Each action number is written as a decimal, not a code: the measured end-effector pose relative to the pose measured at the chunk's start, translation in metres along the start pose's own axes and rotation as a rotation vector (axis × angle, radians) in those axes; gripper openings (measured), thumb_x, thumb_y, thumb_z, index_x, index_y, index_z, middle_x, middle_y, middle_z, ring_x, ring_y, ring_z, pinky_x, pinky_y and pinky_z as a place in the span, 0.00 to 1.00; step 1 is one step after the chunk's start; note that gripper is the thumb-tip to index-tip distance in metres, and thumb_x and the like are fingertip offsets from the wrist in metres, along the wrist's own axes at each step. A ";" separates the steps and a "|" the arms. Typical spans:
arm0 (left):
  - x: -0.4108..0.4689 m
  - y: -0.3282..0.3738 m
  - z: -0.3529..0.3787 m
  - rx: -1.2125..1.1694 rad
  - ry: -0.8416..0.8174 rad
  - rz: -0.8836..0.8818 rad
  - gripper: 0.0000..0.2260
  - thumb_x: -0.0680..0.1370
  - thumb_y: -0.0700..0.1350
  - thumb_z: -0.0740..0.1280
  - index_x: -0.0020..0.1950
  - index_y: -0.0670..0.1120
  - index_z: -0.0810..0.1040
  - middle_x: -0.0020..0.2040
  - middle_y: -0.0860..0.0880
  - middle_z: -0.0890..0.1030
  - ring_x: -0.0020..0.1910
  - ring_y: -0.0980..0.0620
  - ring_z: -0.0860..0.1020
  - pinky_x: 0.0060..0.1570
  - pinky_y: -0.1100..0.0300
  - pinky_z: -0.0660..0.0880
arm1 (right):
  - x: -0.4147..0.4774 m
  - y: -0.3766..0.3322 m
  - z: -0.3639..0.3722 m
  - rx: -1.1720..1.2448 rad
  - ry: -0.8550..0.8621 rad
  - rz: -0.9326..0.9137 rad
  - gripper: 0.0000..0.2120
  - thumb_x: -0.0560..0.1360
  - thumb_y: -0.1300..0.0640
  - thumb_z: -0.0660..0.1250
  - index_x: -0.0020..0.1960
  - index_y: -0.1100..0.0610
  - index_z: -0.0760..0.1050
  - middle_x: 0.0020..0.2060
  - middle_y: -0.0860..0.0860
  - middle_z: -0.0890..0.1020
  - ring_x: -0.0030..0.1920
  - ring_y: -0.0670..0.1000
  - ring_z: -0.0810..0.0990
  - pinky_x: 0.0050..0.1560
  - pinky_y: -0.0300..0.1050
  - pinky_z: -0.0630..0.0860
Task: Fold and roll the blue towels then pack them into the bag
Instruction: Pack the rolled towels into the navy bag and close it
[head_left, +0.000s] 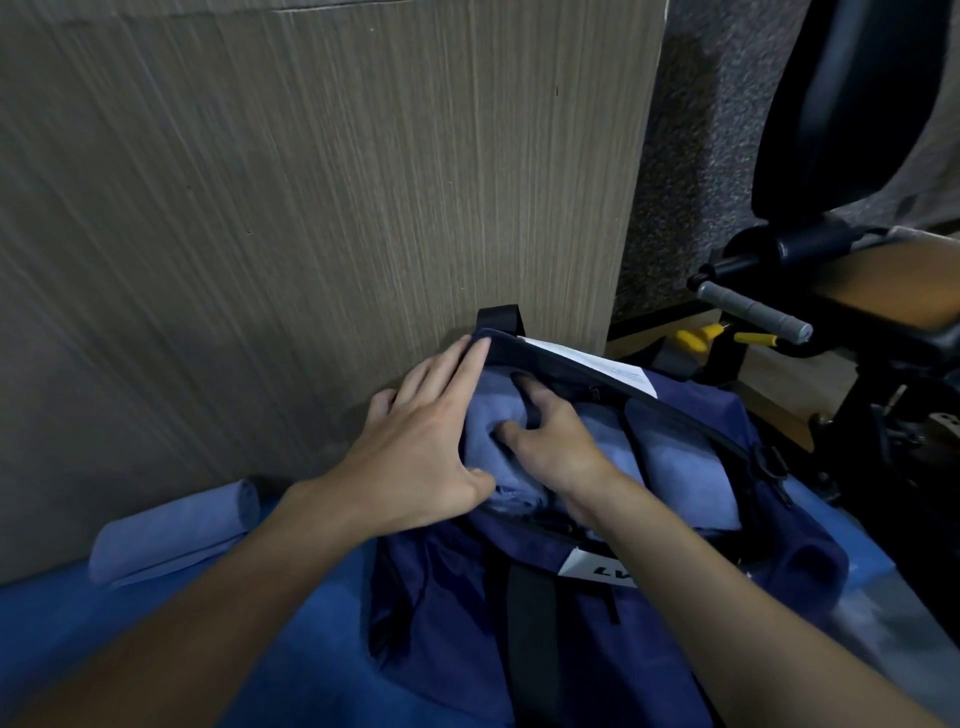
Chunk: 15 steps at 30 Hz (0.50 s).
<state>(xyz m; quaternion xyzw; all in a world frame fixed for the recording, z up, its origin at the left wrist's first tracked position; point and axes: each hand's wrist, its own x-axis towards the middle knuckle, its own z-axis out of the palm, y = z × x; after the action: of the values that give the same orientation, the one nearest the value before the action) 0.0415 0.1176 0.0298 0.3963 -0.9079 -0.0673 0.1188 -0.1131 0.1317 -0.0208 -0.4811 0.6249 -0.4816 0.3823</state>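
The left hand (426, 447) lies flat, fingers straight and spread, on the navy bag's (467, 597) rim and a pale blue rolled towel (491, 415). The right hand (556, 441) curls its fingers round that towel in the bag's open mouth. Soft and creased, it points away from the person. A second roll (680, 462) lies beside it.

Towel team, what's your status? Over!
Left hand flat on rolled towel, right hand gripping it. Towel partly in bag. Another roll lies outside, left.
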 end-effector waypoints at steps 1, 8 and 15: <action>0.000 0.000 0.000 -0.003 0.000 -0.006 0.51 0.68 0.52 0.68 0.77 0.58 0.32 0.78 0.63 0.39 0.77 0.60 0.42 0.73 0.50 0.50 | 0.000 0.001 -0.001 -0.039 0.022 0.004 0.31 0.77 0.60 0.66 0.77 0.52 0.60 0.66 0.47 0.73 0.64 0.46 0.73 0.63 0.38 0.71; 0.000 -0.003 0.000 0.001 -0.012 -0.005 0.51 0.67 0.54 0.68 0.77 0.58 0.32 0.78 0.62 0.40 0.77 0.59 0.43 0.74 0.49 0.50 | 0.000 -0.001 0.001 -0.399 0.030 0.052 0.31 0.76 0.54 0.64 0.77 0.50 0.56 0.69 0.60 0.67 0.71 0.61 0.64 0.69 0.49 0.63; -0.003 -0.012 0.003 0.005 -0.019 -0.027 0.50 0.67 0.60 0.67 0.77 0.62 0.34 0.79 0.59 0.44 0.77 0.58 0.45 0.74 0.47 0.53 | -0.015 0.003 -0.005 -0.588 0.007 -0.195 0.29 0.73 0.43 0.68 0.72 0.37 0.64 0.76 0.37 0.57 0.75 0.50 0.50 0.69 0.55 0.52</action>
<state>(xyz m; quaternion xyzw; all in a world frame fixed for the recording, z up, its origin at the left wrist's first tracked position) 0.0512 0.1112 0.0241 0.4080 -0.9038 -0.0703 0.1081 -0.1149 0.1478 -0.0221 -0.6270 0.6898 -0.3163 0.1764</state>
